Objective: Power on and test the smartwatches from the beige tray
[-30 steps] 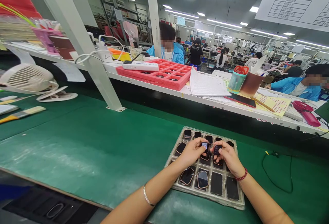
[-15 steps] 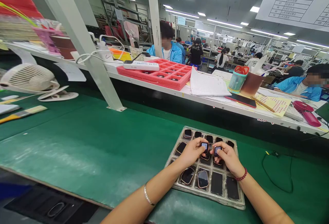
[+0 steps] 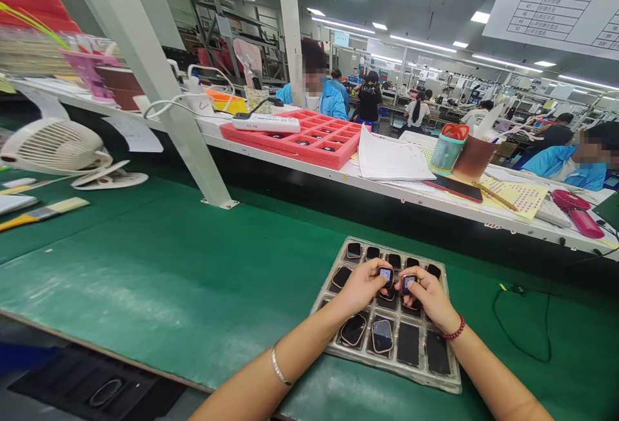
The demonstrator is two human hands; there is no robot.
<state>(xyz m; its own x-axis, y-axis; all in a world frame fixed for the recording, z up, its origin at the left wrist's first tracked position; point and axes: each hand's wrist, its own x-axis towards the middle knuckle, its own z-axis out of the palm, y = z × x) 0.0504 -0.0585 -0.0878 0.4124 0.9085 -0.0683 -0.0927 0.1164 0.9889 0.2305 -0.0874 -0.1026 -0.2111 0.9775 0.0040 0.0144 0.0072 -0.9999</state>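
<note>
Above a clear plastic tray [image 3: 387, 364], my left hand [image 3: 362, 287] pinches a smartwatch body [image 3: 385, 275] whose lit screen shows a code-like pattern. My right hand [image 3: 431, 300] grips a second smartwatch body [image 3: 409, 283], also lit, with the thumb lying over its screen. The two watches are held side by side, a small gap apart. Several more watch bodies with dark screens rest in the tray's compartments, among them one watch [image 3: 382, 336] in the front row. Two front right compartments show only black padding [image 3: 407, 344]. My hands hide part of the tray's middle.
The tray lies on a green bench mat [image 3: 169, 266]. Behind it runs a white shelf [image 3: 309, 164] bearing a red foam tray [image 3: 309, 150], papers and pen cups. A slanted post [image 3: 178, 118] and a white fan [image 3: 58, 147] stand left. A black cable [image 3: 525, 343] lies right.
Both hands keep hold of the two watches in almost the same place. Co-workers in the background have shifted slightly.
</note>
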